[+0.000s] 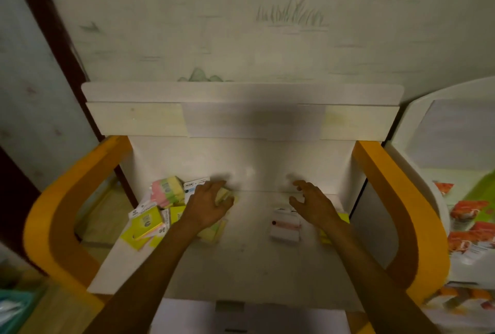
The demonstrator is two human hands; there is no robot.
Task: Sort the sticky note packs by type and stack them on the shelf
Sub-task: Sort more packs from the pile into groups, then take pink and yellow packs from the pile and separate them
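A jumble of sticky note packs (158, 210) in yellow, pink and green lies at the left of the white shelf (241, 261). My left hand (209, 205) curls its fingers round a pale yellow pack (223, 195) at the pile's right edge. A white pack with a pink strip (285, 226) lies flat at centre right. My right hand (313, 203) hovers just beyond that pack with fingers spread and relaxed, holding nothing. A yellow pack (344, 218) shows partly behind my right wrist.
Orange curved side panels (53, 216) (401, 199) frame the shelf left and right. A white upper ledge (241, 116) runs across the back above it. Orange-printed packages (471, 226) lie to the far right, outside the shelf.
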